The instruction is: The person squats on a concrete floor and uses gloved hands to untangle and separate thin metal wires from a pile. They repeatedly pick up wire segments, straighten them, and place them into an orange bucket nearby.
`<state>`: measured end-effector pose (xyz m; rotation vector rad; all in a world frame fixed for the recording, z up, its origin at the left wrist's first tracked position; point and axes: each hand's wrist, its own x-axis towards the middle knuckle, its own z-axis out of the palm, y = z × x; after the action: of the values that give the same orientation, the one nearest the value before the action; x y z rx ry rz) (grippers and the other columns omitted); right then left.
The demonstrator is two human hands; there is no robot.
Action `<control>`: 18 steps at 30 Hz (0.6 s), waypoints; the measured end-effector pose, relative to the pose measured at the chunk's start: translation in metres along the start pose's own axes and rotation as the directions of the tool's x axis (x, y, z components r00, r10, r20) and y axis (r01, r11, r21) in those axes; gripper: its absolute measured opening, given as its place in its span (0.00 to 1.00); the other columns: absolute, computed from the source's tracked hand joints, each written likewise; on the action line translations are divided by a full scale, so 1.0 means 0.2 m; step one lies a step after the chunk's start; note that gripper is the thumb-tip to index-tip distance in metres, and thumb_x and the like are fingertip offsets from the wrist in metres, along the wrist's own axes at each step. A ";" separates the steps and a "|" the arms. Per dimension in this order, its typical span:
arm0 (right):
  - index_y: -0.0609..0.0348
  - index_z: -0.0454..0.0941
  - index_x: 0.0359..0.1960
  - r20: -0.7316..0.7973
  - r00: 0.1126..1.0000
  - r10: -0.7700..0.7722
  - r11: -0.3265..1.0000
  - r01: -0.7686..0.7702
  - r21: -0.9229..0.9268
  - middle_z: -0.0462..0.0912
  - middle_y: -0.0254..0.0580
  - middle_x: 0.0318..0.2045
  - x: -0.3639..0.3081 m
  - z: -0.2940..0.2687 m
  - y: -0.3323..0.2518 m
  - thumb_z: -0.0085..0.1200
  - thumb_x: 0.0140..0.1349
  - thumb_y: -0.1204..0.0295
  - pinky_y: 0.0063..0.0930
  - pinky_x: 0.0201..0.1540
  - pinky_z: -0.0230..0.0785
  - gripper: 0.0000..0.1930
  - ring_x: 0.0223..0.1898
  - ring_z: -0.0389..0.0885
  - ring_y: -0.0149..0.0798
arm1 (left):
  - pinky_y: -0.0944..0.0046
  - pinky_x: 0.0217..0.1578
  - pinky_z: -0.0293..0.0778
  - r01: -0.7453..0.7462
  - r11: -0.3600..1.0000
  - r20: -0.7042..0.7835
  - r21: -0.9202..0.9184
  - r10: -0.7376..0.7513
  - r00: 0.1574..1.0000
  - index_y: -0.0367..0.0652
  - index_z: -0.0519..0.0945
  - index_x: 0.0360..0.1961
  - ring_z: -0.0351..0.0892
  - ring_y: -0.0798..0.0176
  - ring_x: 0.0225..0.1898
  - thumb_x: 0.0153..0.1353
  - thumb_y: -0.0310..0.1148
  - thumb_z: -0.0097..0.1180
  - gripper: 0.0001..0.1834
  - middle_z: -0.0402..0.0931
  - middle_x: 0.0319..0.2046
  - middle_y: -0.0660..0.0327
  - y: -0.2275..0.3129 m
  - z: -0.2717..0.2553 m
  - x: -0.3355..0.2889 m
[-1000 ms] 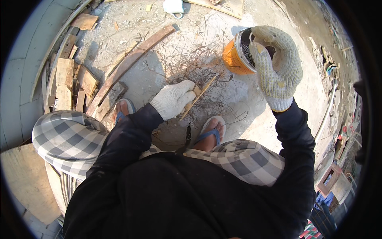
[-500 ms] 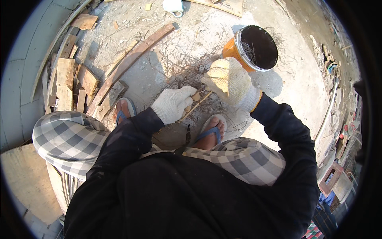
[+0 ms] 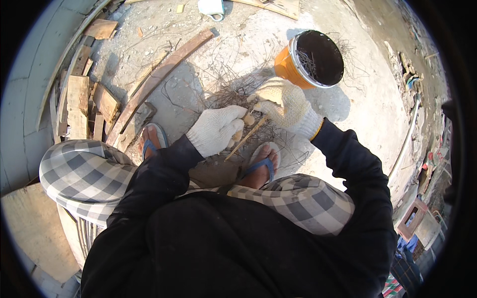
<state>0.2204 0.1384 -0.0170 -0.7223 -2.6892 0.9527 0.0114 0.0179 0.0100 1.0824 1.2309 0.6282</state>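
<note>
My left hand [image 3: 213, 131], in a white knit glove, has its fingers curled in; what they pinch, if anything, is too small to make out. Close beside it, my right hand [image 3: 285, 105] is closed in a glove of the same kind. A thin yellowish stick [image 3: 244, 140] slants down from the right fingers, passing just right of the left fingertips. Beneath and beyond both hands spreads a tangled heap of thin dark wire [image 3: 226, 95] on the ground.
Beyond my right hand stands an orange bucket [image 3: 288, 67] with wire inside. A long wooden plank [image 3: 159, 74] and stacked wood scraps [image 3: 78, 104] lie at left. A white mug [image 3: 211, 7] sits at the far edge. My sandalled feet [image 3: 262, 166] flank the work area.
My right hand has come slightly nearer to me, its fingers now closer to the left ones. The stick has shifted a little toward me. The left hand has barely moved.
</note>
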 end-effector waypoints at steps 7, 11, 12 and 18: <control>0.54 0.77 0.58 -0.122 0.975 -0.184 0.980 0.172 -0.101 0.83 0.54 0.45 -0.01 -0.02 0.04 0.58 0.55 0.66 0.46 0.49 0.72 0.26 0.46 0.79 0.57 | 0.75 0.14 0.53 0.178 0.445 0.195 -0.878 -0.008 0.981 0.30 0.73 0.50 0.56 0.78 0.14 0.75 0.35 0.43 0.16 0.62 0.20 0.71 -0.05 -0.16 0.07; 0.55 0.83 0.47 -0.099 0.990 -0.098 0.995 0.100 0.020 0.85 0.48 0.35 0.03 -0.02 0.07 0.59 0.56 0.65 0.46 0.43 0.74 0.17 0.38 0.82 0.54 | 0.74 0.15 0.56 0.184 0.386 0.217 -0.904 0.043 0.975 0.31 0.73 0.51 0.59 0.76 0.15 0.76 0.36 0.41 0.17 0.64 0.20 0.70 -0.12 -0.20 0.08; 0.54 0.83 0.45 -0.137 0.982 -0.133 0.991 0.130 -0.031 0.85 0.47 0.33 0.04 -0.01 0.07 0.59 0.56 0.64 0.46 0.41 0.74 0.15 0.37 0.82 0.53 | 0.74 0.16 0.57 0.196 0.370 0.225 -0.908 0.036 0.974 0.31 0.73 0.51 0.60 0.76 0.16 0.76 0.36 0.40 0.17 0.63 0.20 0.70 -0.12 -0.20 0.08; 0.47 0.84 0.34 -0.189 0.967 -0.170 0.979 0.144 -0.145 0.82 0.42 0.24 0.04 0.05 0.05 0.60 0.59 0.59 0.47 0.33 0.72 0.09 0.29 0.81 0.52 | 0.75 0.22 0.67 0.097 0.861 -0.085 -0.499 -0.161 0.983 0.36 0.79 0.50 0.75 0.73 0.23 0.72 0.38 0.52 0.16 0.79 0.28 0.64 -0.02 -0.14 0.04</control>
<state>0.2136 0.1443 -0.0318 -0.5832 -2.6012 0.6342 -0.0137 0.0315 0.0032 0.5313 1.1503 0.8599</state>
